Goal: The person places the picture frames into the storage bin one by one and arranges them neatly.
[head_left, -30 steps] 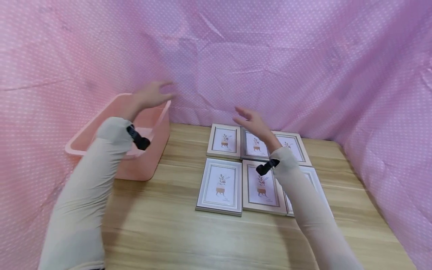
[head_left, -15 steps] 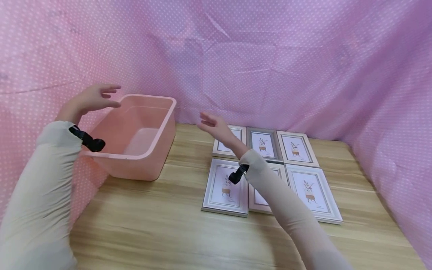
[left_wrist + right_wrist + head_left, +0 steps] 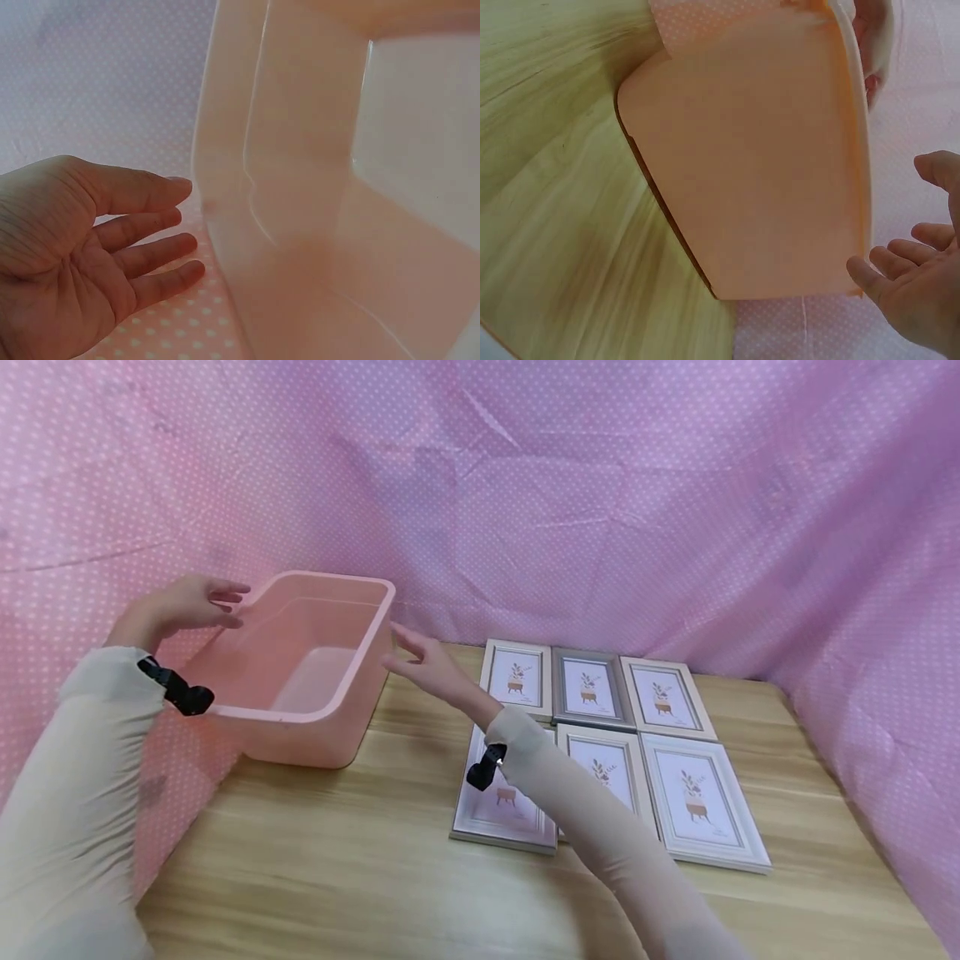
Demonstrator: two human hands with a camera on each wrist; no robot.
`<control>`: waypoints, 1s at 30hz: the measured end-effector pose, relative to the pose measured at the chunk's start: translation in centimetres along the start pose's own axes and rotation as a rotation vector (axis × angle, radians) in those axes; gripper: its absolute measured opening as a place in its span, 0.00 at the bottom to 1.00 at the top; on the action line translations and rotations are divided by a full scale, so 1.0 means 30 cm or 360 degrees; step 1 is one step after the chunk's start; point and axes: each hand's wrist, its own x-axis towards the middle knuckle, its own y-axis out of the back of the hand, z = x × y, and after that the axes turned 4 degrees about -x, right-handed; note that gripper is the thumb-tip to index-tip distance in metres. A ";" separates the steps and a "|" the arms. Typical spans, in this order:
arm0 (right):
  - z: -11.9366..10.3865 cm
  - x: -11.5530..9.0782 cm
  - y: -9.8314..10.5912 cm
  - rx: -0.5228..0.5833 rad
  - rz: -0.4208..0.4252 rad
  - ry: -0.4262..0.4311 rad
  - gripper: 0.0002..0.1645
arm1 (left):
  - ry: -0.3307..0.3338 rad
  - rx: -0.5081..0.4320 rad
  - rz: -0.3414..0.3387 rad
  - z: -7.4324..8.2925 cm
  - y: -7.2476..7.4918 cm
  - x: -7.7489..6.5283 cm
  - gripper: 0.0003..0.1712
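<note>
A pink plastic bin (image 3: 360,647) stands at the left of the table, and nothing shows inside it. Beside its left rim is my left hand (image 3: 187,603), fingers loosely extended; in the left wrist view the thumb and fingertips (image 3: 178,187) come close to the rim, and contact is unclear. On the opposite side, my right hand (image 3: 435,668) reaches toward the bin's right wall with fingers spread. The right wrist view puts those fingers (image 3: 866,276) near the rim's far corner, palm facing the bin. Neither hand holds anything.
Several picture frames (image 3: 705,802) with plant prints lie face up in two rows on the wooden table (image 3: 337,860), right of the bin. My right forearm (image 3: 592,827) passes over the front row. Pink dotted cloth (image 3: 525,485) hangs behind and at both sides.
Both hands have moved left, the left one past the bin's opening to its outer side, then lower. The right hand has come from above the picture frames to the bin's right side.
</note>
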 end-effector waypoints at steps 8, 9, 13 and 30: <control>0.016 0.024 -0.069 -0.0100 0.0018 -0.0013 0.42 | -0.0001 0.0031 -0.0025 -0.013 -0.033 0.004 0.35; 0.015 0.026 -0.075 -0.0118 0.0026 -0.0018 0.42 | -0.0005 0.0033 -0.0024 -0.015 -0.036 0.004 0.35; 0.012 0.029 -0.086 -0.0185 0.0041 -0.0042 0.43 | -0.0001 0.0052 -0.0024 -0.021 -0.045 0.003 0.35; 0.017 -0.017 -0.006 -0.0422 -0.0074 -0.0045 0.49 | 0.0011 0.0057 -0.0041 0.039 -0.079 0.015 0.35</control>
